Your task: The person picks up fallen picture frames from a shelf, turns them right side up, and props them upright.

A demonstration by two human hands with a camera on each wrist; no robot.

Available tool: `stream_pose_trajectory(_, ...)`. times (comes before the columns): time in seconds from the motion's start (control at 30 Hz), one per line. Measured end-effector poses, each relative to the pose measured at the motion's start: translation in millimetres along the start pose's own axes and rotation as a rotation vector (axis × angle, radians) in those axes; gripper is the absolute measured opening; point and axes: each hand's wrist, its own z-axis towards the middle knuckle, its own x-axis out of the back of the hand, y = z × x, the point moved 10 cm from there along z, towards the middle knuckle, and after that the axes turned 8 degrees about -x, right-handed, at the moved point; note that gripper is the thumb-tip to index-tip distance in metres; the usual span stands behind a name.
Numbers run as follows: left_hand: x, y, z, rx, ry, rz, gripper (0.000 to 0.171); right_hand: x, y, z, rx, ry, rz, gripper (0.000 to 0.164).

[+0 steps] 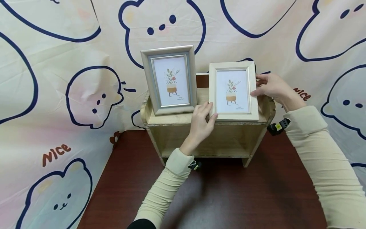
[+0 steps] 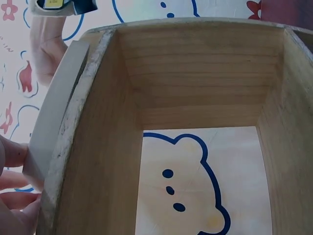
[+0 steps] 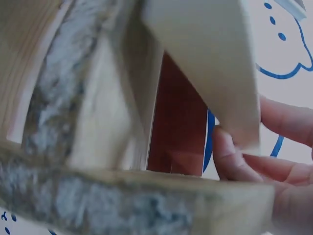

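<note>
A cream picture frame [image 1: 232,90] with a potted-plant print stands on top of a small wooden shelf [image 1: 228,140], on its right half. My left hand [image 1: 201,122] holds its lower left corner, thumb at the bottom edge. At the upper right side, my right hand [image 1: 274,87] pinches the edge, thumb in front and fingers partly hidden behind. From below, the left wrist view shows the left fingers [image 2: 12,156] on the frame's edge [image 2: 56,112]. In the right wrist view the frame's side [image 3: 215,63] sits between right thumb and fingers.
A silver-grey picture frame [image 1: 171,79] with a similar print leans upright on the shelf's left half. The shelf stands on a dark red-brown table [image 1: 228,197]. Behind and left hangs a pale cloth [image 1: 94,54] printed with cartoon bears. Raised sides edge the shelf top.
</note>
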Motion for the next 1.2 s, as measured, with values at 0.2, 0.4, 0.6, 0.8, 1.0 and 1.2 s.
stream_pose_trajectory(0.2, 0.2, -6.7, 5.1, 0.033, -0.017, -0.029, 0.054, 7, -3, -2, 0.073, 0.045, -0.016, 0.072)
stream_pose_trajectory(0.4, -9.5, -18.8, 7.6, 0.156, -0.169, -0.099, 0.064, 13, -9, -8, 0.161, 0.101, 0.076, 0.077)
stream_pose_trajectory(0.6, -15.3, -20.8, 11.5, 0.17, -0.227, -0.125, 0.067, 21, -14, -14, 0.248, 0.175, 0.118, 0.085)
stream_pose_trajectory(0.8, -15.7, -23.3, 15.3, 0.141, -0.223, -0.033, 0.068, 26, -19, -21, 0.365, 0.19, 0.21, 0.097)
stream_pose_trajectory(1.0, -17.1, -22.6, 16.2, 0.105, -0.213, 0.008, 0.068, 39, -30, -30, 0.452, 0.227, 0.262, 0.095)
stream_pose_trajectory(1.2, -17.2, -22.8, 16.5, 0.102, -0.203, 0.03, 0.067, 51, -43, -36, 0.485, 0.274, 0.237, 0.089)
